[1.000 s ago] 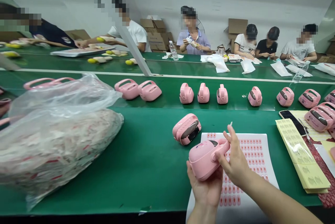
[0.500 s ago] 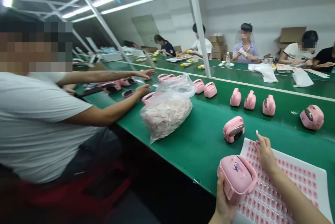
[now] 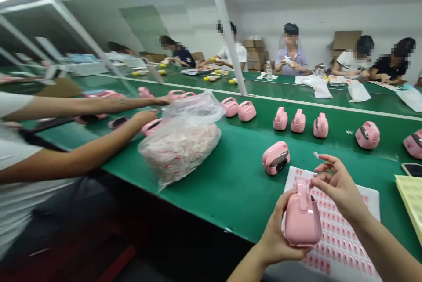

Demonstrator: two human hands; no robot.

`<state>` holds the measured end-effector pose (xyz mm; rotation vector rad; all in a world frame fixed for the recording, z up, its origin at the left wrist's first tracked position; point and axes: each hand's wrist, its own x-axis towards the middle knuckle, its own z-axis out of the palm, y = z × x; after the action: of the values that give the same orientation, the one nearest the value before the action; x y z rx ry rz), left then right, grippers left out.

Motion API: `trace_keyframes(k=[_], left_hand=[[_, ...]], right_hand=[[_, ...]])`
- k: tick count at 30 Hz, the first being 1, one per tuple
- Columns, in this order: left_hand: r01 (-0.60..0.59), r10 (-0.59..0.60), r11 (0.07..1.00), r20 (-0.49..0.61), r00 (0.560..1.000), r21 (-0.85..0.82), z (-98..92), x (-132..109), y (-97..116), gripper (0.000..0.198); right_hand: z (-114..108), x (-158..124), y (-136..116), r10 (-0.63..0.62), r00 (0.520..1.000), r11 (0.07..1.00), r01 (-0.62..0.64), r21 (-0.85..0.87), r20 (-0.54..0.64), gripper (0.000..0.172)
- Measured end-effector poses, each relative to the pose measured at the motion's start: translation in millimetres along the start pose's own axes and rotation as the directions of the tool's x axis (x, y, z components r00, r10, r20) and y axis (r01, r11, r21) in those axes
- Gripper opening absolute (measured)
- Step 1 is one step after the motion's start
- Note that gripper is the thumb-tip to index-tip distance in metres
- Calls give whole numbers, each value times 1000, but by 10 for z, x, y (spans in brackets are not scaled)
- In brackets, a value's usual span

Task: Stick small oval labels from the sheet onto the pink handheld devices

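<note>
My left hand (image 3: 275, 233) is wrapped round a small pink box-shaped device (image 3: 303, 225) with a carry handle, much like a portable speaker. It is held up over a white sheet (image 3: 374, 198) covered in rows of small pink oval stickers. Close to the handle, my right hand (image 3: 339, 187) has its thumb and a finger drawn together; whatever they pinch is too small to name. A small white piece (image 3: 316, 154) shows at the tip of its raised index finger. Another pink device (image 3: 276, 158) stands on the table just beyond the sheet.
Several pink devices (image 3: 298, 121) stand in a row along the green table (image 3: 231, 194). A clear bag (image 3: 181, 146) full of small pieces lies left of centre, beside a co-worker's arm (image 3: 89, 154). Yellow trays (image 3: 410, 198) and a phone (image 3: 412, 169) are at the right. Other people sit opposite.
My view has swung right. The device in my left hand has turned from its printed face to its plain handle end. My right hand has left the sticker sheet and come to the device.
</note>
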<state>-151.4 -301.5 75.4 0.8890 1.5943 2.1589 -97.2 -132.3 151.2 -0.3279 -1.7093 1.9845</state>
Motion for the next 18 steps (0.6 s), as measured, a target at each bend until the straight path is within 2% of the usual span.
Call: trace_keyframes(k=[2, 4, 7, 10, 15, 18], left_hand=[[8, -8, 1000, 48, 999, -9, 46, 68, 116, 91], [54, -51, 996, 48, 998, -66, 86, 119, 177, 85], [104, -100, 989, 42, 994, -103, 125, 159, 188, 81], [86, -81, 994, 62, 995, -75, 139, 165, 162, 83], [-25, 17, 998, 135, 991, 60, 120, 157, 120, 89], [1, -3, 1000, 110, 994, 20, 109, 161, 103, 86]], right_hand=[[16, -92, -108, 24, 998, 1000, -24, 8, 51, 49], [7, -161, -147, 62, 994, 998, -61, -18, 88, 48], [-40, -221, -158, 138, 980, 989, -128, -81, 143, 50], [-87, -252, -159, 179, 969, 980, -162, -111, 171, 51], [-111, -288, -103, 159, 973, 986, -147, -81, 168, 50], [-104, -308, -62, 116, 982, 991, -105, -86, 147, 47]])
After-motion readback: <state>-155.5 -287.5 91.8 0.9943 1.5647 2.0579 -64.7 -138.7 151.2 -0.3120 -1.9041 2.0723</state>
